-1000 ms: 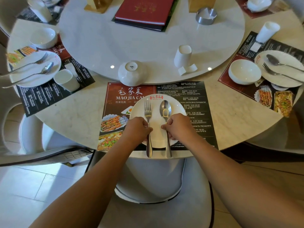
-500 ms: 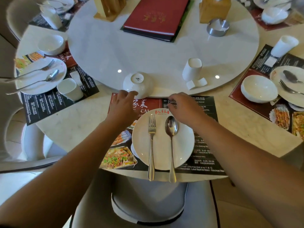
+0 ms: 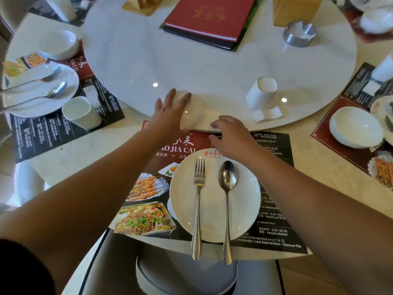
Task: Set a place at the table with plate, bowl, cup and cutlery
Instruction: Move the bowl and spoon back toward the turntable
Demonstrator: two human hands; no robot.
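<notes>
Head view is showing the left hand [image 3: 173,112] spreading its fingers over the upturned bowl [image 3: 195,117] on the turntable [image 3: 212,67], probably to lift it. The right hand [image 3: 231,136], loosely curled and empty, is steadying beside it. Fork [image 3: 198,201] and spoon [image 3: 227,201] are lying parallel on the plate [image 3: 244,194].

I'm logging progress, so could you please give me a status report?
Left hand spread over upturned bowl; right hand at turntable edge, grip unclear. Plate, fork, spoon set. Cup on turntable, nothing in the way.
</notes>
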